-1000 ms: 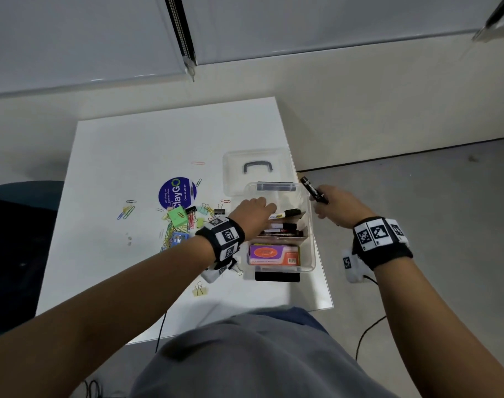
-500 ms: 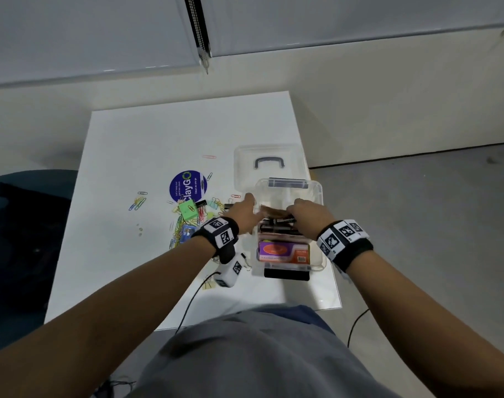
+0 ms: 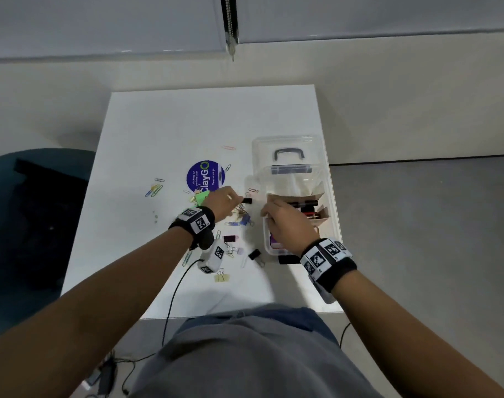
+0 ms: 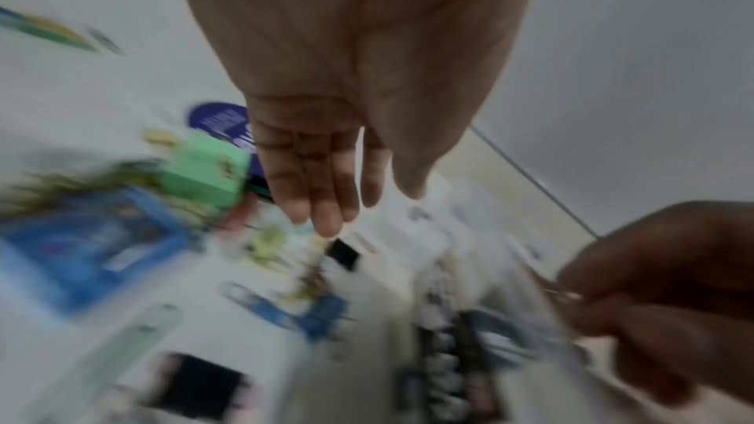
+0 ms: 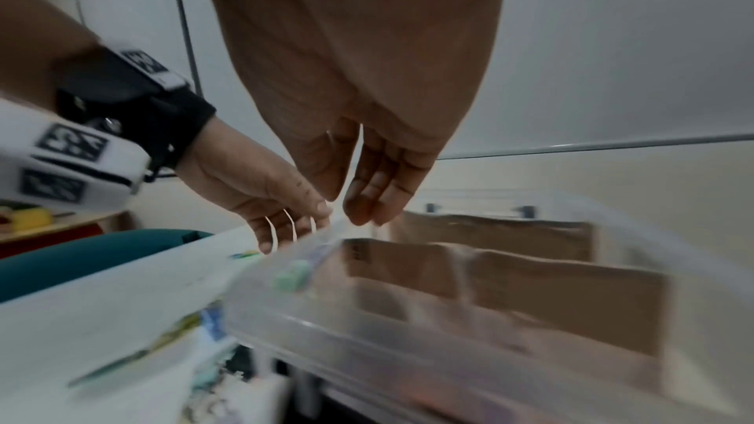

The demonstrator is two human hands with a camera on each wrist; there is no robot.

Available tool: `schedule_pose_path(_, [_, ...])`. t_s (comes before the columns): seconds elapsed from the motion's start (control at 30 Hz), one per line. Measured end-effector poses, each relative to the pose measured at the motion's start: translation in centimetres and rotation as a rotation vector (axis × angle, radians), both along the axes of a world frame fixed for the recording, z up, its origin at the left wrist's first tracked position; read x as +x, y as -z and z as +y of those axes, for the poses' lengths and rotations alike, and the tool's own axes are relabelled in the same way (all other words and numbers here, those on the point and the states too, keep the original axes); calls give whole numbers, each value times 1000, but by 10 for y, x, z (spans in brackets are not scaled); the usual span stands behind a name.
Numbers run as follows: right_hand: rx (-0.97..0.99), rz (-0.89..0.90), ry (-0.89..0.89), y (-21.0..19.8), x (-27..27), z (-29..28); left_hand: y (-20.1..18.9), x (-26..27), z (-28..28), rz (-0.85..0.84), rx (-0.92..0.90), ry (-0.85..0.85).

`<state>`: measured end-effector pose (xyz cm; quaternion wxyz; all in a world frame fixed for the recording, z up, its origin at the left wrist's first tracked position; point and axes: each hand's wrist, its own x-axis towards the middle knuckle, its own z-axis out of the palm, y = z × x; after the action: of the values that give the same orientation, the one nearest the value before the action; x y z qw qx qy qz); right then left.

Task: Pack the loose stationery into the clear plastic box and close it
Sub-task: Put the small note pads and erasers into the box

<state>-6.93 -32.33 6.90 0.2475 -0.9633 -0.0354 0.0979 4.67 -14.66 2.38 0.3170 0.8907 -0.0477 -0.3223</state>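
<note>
White table (image 3: 164, 133) fills the head view, with grey floor to its right and a pale wall behind.

Half a second ago both hands met over the box; now the left hand (image 3: 222, 203) has drawn away to the clutter left of the box, while the right hand (image 3: 285, 225) has slid back to the box's near left corner. The marker the right hand held a second ago is no longer in it.

Nearest, left of the box, lie a yellow clip (image 3: 222, 277), a black clip (image 3: 254, 254) and a maroon clip (image 3: 230, 238). The box (image 3: 332, 214) stands open at the table's right edge, a cardboard tray (image 3: 324, 216) with dark pens inside; its near half is hidden under the right hand. That hand's fingers hang loosely over the rim, holding nothing in the right wrist view.

Left of the box, the left hand's fingers point down, straight and relaxed in the left wrist view, just over a small black clip (image 3: 247, 200); whether they touch it I cannot tell. A green block (image 4: 204, 173) and a blue item (image 4: 89, 247) beside it are smeared by blur. Paperclips (image 3: 154, 190) lie scattered farther left, and a round blue sticker (image 3: 205, 176) sits beyond the hand.

Behind the box its lid (image 3: 288, 153) lies on the table, handle up.
</note>
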Motion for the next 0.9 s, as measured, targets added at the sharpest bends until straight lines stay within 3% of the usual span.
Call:
schedule_pose_path(0.07, [36,49,-58,4,7,32,11,6,39,-113,224,-28])
schedule_pose_path(0.13, [38,119,-85,12,21,64,26,2,67,-92,351,34])
schedule_pose_path(0.3, [-27,313,-71,34,83,124,58,-16,82,-50,409,195])
schedule_pose_path(0.63, [-332,340,-280,77,149,164,69,-27,112,13,211,170])
schedule_pose_path(0.83, [-261,368,-201,83,134,152,64,-31,135,52,15,75])
schedule_pose_path(0.9, [-170,398,-86,77,133,148,55,-26,138,58,-38,33])
